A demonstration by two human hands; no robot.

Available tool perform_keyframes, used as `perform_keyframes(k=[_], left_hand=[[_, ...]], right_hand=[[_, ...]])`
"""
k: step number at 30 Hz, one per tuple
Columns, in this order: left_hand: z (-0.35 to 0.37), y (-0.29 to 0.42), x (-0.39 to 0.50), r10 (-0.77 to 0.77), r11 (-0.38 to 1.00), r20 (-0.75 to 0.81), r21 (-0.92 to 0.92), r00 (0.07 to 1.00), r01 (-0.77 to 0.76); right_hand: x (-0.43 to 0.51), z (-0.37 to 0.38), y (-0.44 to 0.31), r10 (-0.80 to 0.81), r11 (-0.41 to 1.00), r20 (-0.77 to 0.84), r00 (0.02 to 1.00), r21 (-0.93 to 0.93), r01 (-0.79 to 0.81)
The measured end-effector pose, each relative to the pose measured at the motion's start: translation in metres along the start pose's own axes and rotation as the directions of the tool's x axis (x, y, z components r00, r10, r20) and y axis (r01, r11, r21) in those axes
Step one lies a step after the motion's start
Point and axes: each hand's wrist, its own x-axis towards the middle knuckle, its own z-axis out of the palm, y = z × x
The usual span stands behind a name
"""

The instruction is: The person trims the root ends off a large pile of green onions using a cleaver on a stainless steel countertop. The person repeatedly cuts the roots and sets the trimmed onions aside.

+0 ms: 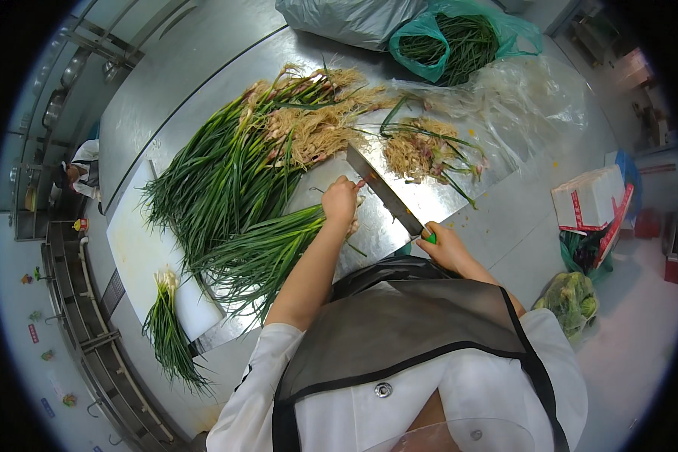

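Note:
My left hand is closed on green stalks at their root end, beside a bunch of green garlic or scallions whose leaves spread left. Pale and reddish bulb ends show past the fingers. In my right hand is the green handle of a cleaver, its long blade slanting up and left. The blade's near side is close to the reddish stalk end; whether they touch I cannot tell. Above the left hand lies a large heap of the same rooted stalks. Cut-off roots lie beyond the blade.
A white cutting board bears a small trimmed bunch hanging over its edge. Behind are a green bag of leaves, a grey plastic bag and clear plastic. A carton and bagged vegetables stand right. Another person is far left.

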Motion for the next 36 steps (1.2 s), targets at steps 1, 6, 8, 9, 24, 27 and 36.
perform_keyframes(k=[1,6,8,9,24,27,36], left_hand=[[0.0,0.0,0.0,0.001,1.0,-0.002,0.004,1.0,0.0],[-0.002,0.0,-0.001,0.037,0.999,-0.03,0.035,0.999,-0.036],[-0.001,0.0,-0.001,0.044,0.999,-0.04,0.027,0.998,-0.043],[-0.001,0.0,-0.001,0.045,0.999,-0.033,0.031,0.998,-0.044],[-0.091,0.009,-0.011,0.048,0.991,-0.429,-0.095,0.902,-0.098],[-0.153,0.003,-0.027,0.02,0.997,-0.559,-0.055,0.829,-0.061],[-0.081,-0.002,-0.068,0.242,0.959,-0.184,0.192,0.953,-0.206]], right_hand=[[0.0,0.0,0.0,0.006,1.0,0.014,1.0,0.004,-0.006],[0.004,-0.002,0.001,-0.023,1.0,0.025,0.999,0.005,0.023],[0.003,-0.007,0.001,-0.013,1.0,0.062,0.998,0.013,0.012],[0.002,-0.012,0.002,0.009,1.0,0.094,0.995,0.024,-0.012],[0.01,0.002,0.023,0.073,0.977,0.004,0.997,0.199,-0.072],[0.008,-0.006,0.022,0.149,0.939,-0.055,0.987,0.322,-0.123],[0.012,-0.024,0.008,0.127,0.898,-0.145,0.981,0.437,-0.051]])
